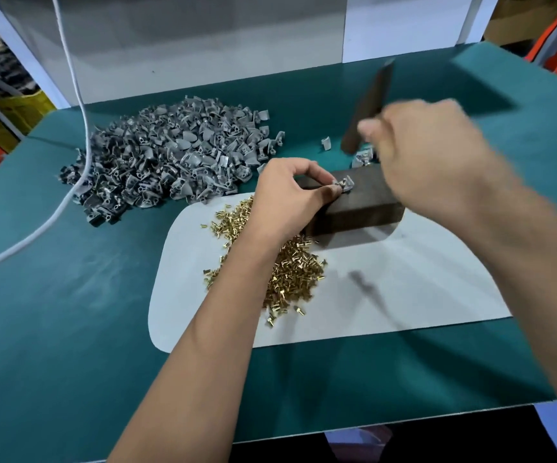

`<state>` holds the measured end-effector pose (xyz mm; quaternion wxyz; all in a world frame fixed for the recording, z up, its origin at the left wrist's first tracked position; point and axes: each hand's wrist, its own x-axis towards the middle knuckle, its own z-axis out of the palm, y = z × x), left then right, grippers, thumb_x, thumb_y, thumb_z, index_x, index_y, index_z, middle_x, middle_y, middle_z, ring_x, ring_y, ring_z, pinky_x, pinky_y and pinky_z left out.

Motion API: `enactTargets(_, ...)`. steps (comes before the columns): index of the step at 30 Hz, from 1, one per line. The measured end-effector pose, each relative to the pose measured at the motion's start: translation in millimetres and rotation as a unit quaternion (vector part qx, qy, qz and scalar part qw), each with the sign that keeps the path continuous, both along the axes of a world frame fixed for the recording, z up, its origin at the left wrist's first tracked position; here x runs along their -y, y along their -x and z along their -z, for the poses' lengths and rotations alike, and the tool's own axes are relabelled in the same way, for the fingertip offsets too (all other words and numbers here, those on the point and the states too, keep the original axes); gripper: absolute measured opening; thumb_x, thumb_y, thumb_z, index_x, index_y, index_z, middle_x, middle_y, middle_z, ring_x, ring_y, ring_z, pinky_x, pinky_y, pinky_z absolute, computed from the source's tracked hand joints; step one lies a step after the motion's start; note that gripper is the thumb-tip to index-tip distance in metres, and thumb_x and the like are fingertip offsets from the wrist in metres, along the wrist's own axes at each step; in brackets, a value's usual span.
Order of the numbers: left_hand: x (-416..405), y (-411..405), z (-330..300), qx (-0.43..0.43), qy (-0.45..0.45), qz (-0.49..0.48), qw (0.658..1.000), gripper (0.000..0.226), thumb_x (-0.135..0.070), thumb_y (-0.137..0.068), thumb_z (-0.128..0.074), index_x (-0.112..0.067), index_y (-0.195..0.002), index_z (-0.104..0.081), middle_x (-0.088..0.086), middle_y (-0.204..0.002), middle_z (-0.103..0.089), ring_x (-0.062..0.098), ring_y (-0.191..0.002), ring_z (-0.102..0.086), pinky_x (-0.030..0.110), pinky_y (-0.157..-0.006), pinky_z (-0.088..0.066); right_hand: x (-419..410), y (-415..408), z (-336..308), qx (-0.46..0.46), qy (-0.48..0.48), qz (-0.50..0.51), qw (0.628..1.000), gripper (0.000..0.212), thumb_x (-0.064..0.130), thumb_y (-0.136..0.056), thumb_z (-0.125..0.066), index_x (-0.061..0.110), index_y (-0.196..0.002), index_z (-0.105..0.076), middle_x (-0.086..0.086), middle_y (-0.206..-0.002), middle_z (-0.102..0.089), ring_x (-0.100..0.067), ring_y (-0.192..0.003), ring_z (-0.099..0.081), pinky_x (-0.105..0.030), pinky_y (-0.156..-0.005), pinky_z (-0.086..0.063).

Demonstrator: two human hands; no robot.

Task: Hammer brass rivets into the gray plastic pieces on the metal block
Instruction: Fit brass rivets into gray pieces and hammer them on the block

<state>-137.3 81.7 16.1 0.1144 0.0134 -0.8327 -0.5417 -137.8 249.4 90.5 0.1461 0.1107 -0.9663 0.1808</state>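
**Piece pinned on block, hammer bar raised**

Left hand [292,192] pinches a gray plastic piece [346,186] against the top of the metal block [358,203]. Right hand [427,155], motion-blurred, fist wrapped around a dark bar-shaped hammer [369,105] held above the block. Brass rivets [290,269] heaped on a white sheet [404,285] under the left wrist. Big pile of gray pieces [176,152] sits left on the green table [70,312]; a few more [363,158] lie behind the block.

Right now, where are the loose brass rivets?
The brass rivets lie heaped on the white mat, centre of the head view, under the left hand's wrist, just before the metal block.
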Motion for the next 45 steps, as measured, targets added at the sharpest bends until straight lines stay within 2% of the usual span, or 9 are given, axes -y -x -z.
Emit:
enactTargets(2, 0.2, 0.4, 0.6, 0.001, 0.003, -0.008, 1.0, 0.01, -0.015, -0.077, -0.088, -0.018, -0.075, -0.079, -0.014, -0.083, -0.072, 0.007, -0.098, -0.071, 0.016, -0.083, -0.051, 4.5, -2.5, 5.3, -0.022, 0.048, 0.008, 0.999, 0.039, 0.048, -0.105, -0.035, 0.022, -0.076, -0.037, -0.013, -0.079, -0.049, -0.035, -0.073, -0.04, -0.038, -0.066, -0.034)
enactTargets(6, -0.8, -2.3, -2.2, -0.003, -0.008, 0.001, 1.0, 0.007, -0.012, -0.078, -0.087, -0.012, -0.081, -0.08, -0.007, -0.085, -0.075, 0.004, -0.094, -0.069, 0.014, -0.082, -0.051, 6.5, 0.8, 7.6, 0.11, -0.056, -0.012, 0.992, 0.031, 0.034, -0.11, -0.035, 0.018, -0.095, -0.055, -0.021, -0.104, -0.061, -0.041, -0.089, -0.051, -0.038, -0.071, -0.037)
enactTargets(11, -0.1, -3.4, -2.9, 0.011, 0.003, -0.013, 1.0, 0.009, -0.018, -0.077, -0.088, -0.018, -0.078, -0.079, -0.015, -0.085, -0.071, 0.007, -0.101, -0.069, -0.002, -0.07, -0.042, 1.0, -0.7, 0.5, -0.058, -0.001, -0.014, 0.998, 0.036, 0.049, -0.104, -0.028, 0.023, -0.087, -0.045, -0.008, -0.076, -0.044, -0.033, -0.062, -0.038, -0.034, -0.059, -0.032)
enactTargets(14, 1.5, -3.1, -3.3, -0.006, 0.017, -0.004, 1.0, 0.012, -0.015, -0.077, -0.088, -0.02, -0.076, -0.077, -0.006, -0.087, -0.075, 0.01, -0.101, -0.07, 0.004, -0.075, -0.044, 8.1, 0.3, 18.6, 0.069, -0.105, -0.042, 0.991, 0.037, 0.041, -0.107, -0.035, 0.018, -0.079, -0.045, -0.006, -0.078, -0.043, -0.035, -0.072, -0.043, -0.038, -0.065, -0.037)
enactTargets(19, 1.0, -2.1, 0.4, 0.011, -0.004, -0.002, 1.0, 0.007, -0.013, -0.079, -0.087, -0.013, -0.081, -0.08, -0.013, -0.081, -0.071, -0.007, -0.089, -0.066, -0.001, -0.074, -0.043, -4.0, 8.5, 6.7, 0.097, -0.05, -0.016, 0.994, 0.045, 0.046, -0.105, -0.042, 0.024, -0.066, -0.043, -0.013, -0.079, -0.054, -0.039, -0.078, -0.051, -0.038, -0.067, -0.038)
enactTargets(26, -0.6, -4.9, -4.1, 0.032, -0.063, -0.001, 0.997, 0.01, -0.007, -0.085, -0.078, -0.016, -0.08, -0.08, 0.01, -0.13, -0.069, 0.006, -0.129, -0.058, 0.033, -0.115, -0.039, -38.5, 22.9, 23.5, 0.03, 0.011, 0.137, 0.99, 0.025, 0.026, -0.099, -0.051, 0.005, -0.091, -0.061, -0.02, -0.074, -0.048, -0.042, -0.075, -0.046, -0.039, -0.068, -0.04)
enactTargets(40, 3.0, -7.1, -6.6, 0.045, -0.135, 0.016, 0.99, 0.019, -0.009, -0.086, -0.076, -0.021, -0.071, -0.077, 0.002, -0.133, -0.067, 0.009, -0.128, -0.059, 0.046, -0.117, -0.039, -42.7, 16.4, 62.9, 0.075, -0.032, 0.216, 0.973, 0.033, 0.009, -0.087, -0.065, 0.007, -0.12, -0.063, -0.025, -0.123, -0.057, -0.047, -0.119, -0.05, -0.051, -0.096, -0.043)
enactTargets(42, 2.1, -7.4, -6.4, 0.039, -0.138, 0.021, 0.989, 0.017, -0.014, -0.084, -0.076, -0.023, -0.07, -0.076, -0.002, -0.133, -0.067, 0.009, -0.127, -0.06, 0.047, -0.117, -0.039, -39.8, 16.2, 59.3, 0.016, -0.012, 0.189, 0.982, 0.029, 0.009, -0.088, -0.062, 0.014, -0.116, -0.067, -0.02, -0.122, -0.057, -0.045, -0.119, -0.048, -0.05, -0.098, -0.04)
enactTargets(45, -2.1, -8.5, -8.4, 0.023, -0.136, 0.023, 0.99, 0.01, -0.023, -0.075, -0.074, -0.026, -0.066, -0.076, -0.004, -0.131, -0.068, 0.008, -0.126, -0.06, 0.047, -0.118, -0.037, -27.4, 12.6, 49.3, -0.107, 0.108, -0.007, 0.988, 0.037, -0.004, -0.084, -0.052, 0.013, -0.113, -0.068, -0.01, -0.107, -0.067, -0.039, -0.104, -0.056, -0.041, -0.094, -0.042)
